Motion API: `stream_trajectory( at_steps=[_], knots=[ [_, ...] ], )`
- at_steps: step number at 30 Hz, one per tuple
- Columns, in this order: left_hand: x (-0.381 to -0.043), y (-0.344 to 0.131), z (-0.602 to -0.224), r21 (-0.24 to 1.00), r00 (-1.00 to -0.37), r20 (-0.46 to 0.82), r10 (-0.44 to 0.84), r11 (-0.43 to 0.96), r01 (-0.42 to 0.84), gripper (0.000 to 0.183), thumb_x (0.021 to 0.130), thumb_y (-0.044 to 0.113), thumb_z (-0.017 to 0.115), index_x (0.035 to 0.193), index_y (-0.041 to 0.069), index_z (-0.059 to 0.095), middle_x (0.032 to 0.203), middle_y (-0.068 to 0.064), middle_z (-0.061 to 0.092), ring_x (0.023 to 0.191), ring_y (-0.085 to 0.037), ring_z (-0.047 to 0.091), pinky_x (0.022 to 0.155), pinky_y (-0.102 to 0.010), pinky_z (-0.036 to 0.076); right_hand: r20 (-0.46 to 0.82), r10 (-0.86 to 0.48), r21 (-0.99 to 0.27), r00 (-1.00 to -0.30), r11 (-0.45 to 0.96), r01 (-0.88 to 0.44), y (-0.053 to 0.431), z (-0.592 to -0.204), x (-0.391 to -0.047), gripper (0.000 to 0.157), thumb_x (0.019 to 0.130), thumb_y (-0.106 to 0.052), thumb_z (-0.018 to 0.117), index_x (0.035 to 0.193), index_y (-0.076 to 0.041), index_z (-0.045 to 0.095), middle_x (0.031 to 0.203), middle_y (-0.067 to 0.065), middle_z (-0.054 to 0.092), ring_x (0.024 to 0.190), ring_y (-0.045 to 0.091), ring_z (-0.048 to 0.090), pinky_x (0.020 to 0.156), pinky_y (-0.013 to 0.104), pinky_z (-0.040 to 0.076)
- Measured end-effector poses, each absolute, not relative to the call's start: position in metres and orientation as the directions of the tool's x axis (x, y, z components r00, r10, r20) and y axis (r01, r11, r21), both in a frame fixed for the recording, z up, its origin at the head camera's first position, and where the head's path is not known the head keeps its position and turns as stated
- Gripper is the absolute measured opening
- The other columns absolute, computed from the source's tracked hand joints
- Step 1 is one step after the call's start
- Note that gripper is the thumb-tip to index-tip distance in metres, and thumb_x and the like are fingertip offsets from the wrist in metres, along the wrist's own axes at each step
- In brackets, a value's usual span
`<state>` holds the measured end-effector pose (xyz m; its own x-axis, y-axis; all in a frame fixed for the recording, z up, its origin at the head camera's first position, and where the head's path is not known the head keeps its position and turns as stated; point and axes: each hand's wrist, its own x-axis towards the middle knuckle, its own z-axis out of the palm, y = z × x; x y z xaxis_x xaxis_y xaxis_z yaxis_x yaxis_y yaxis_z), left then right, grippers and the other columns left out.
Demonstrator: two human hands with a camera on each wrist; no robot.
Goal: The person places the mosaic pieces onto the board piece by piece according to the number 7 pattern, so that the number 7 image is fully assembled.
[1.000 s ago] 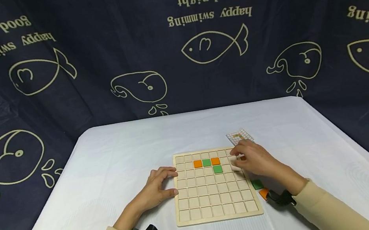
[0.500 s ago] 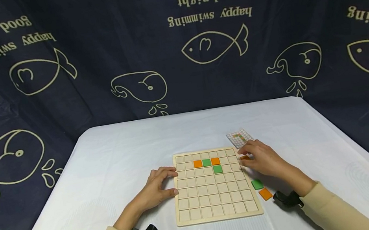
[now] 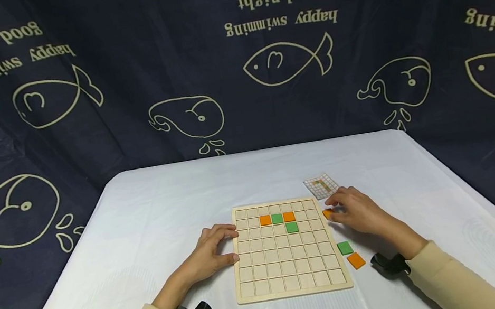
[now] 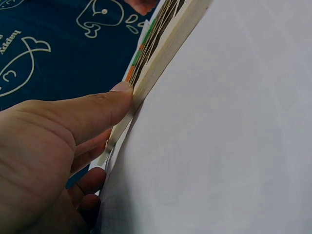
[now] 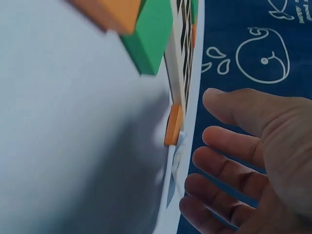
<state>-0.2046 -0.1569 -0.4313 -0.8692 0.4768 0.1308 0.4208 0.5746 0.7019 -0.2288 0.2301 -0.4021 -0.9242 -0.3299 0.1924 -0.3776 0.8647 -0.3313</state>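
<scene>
The person's right hand [image 3: 357,213] is above the table [image 3: 186,195] by the board's right edge, fingers parted and slightly bent, grasping nothing; in the right wrist view its fingertips are apart from the nearest orange tile [image 3: 326,214], which lies just beside the board [image 3: 286,255]. The left hand [image 3: 211,250] is relaxed, thumb and fingers spread, their tips touching the board's left edge without clenching. In the board's second row from the far side, an orange, a green and an orange tile sit side by side, with another green tile under the last. A loose green tile [image 3: 345,248] and a second loose orange tile [image 3: 356,261] lie right of the board, nearer the person. A patterned card [image 3: 321,186] lies by its far right corner.
</scene>
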Motion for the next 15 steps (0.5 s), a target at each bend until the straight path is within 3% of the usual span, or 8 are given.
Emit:
stream_trajectory(
  at_steps=[15],
  knots=[
    [-0.2045,-0.1568,-0.4310,0.703,-0.874,0.124,0.471,0.580,0.412,0.044,0.079,0.024,0.075,0.119,0.014,0.059,0.138,0.003,0.048,0.113,-0.017,0.035,0.098,-0.042,0.029,0.147,-0.370,-0.324,-0.917,0.858,-0.398,0.2402,-0.4089,-0.2392,0.026,0.081,-0.018,0.071,0.104,-0.008,0.067,0.099,0.005,0.062,0.088,0.019,0.050,0.078,0.039,0.042]
  ],
)
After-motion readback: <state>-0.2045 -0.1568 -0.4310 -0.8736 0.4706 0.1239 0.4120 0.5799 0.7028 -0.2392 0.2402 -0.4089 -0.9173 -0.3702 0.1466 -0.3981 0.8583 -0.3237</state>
